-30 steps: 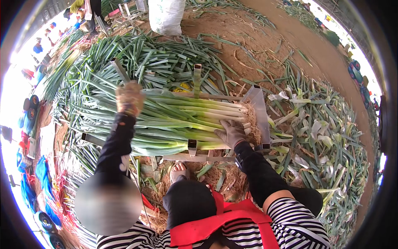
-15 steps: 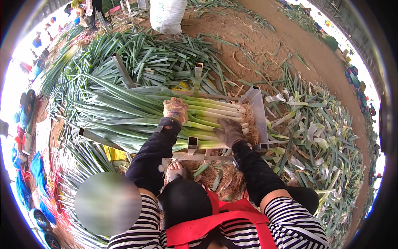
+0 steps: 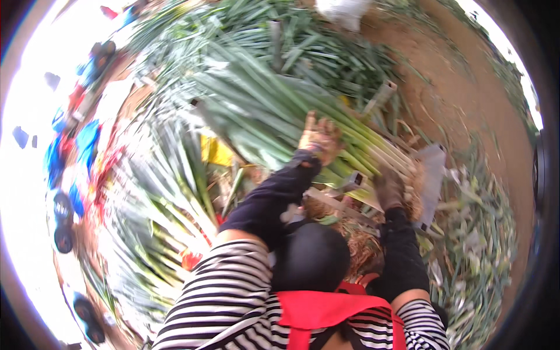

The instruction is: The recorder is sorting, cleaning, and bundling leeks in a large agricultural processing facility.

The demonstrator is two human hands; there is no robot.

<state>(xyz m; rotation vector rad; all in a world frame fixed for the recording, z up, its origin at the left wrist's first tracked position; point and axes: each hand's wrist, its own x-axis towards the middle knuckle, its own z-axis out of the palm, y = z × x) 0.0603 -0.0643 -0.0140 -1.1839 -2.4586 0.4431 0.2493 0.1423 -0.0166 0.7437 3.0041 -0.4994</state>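
The left hand (image 3: 319, 137) lies spread on the leek bundle (image 3: 291, 102), whose green leaves (image 3: 242, 96) fan out to its upper left, while the right hand (image 3: 389, 188) rests beside the roots (image 3: 416, 197), too blurred to tell whether spread or curled.

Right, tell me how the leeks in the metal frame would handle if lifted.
The leeks would probably droop at their long green leaves; the straight white stalks look stiffer. With no tie visible, they may slide apart.
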